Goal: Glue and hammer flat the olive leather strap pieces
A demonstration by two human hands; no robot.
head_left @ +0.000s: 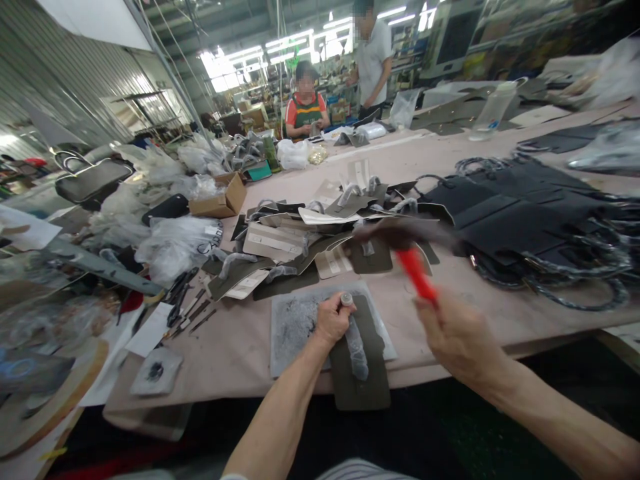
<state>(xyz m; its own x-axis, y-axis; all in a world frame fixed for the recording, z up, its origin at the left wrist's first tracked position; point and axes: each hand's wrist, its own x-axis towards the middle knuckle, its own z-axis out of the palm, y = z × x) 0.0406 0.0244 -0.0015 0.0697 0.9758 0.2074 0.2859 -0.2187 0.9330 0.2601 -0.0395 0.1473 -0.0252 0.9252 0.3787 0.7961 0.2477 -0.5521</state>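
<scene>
My left hand (333, 319) is closed around a short metal punch (347, 299), held upright with its flat top showing. Its lower end is hidden by my fingers. Beneath it lies a dark olive bag panel (364, 393) with a plastic-wrapped handle (357, 350) along it, partly on a scuffed white board (293, 327) and jutting past the table's front edge. To the right, my right hand (463, 333) grips the red handle of a hammer (417, 273). The hammer's head is raised above the table and smeared by motion.
Several similar panels with wrapped handles (280, 240) are heaped beyond the board. Black bags (530, 220) are piled at right. Hand tools (193, 313) and a small white block (157, 371) lie at left, near a cardboard box (220, 195). Two people are across the table.
</scene>
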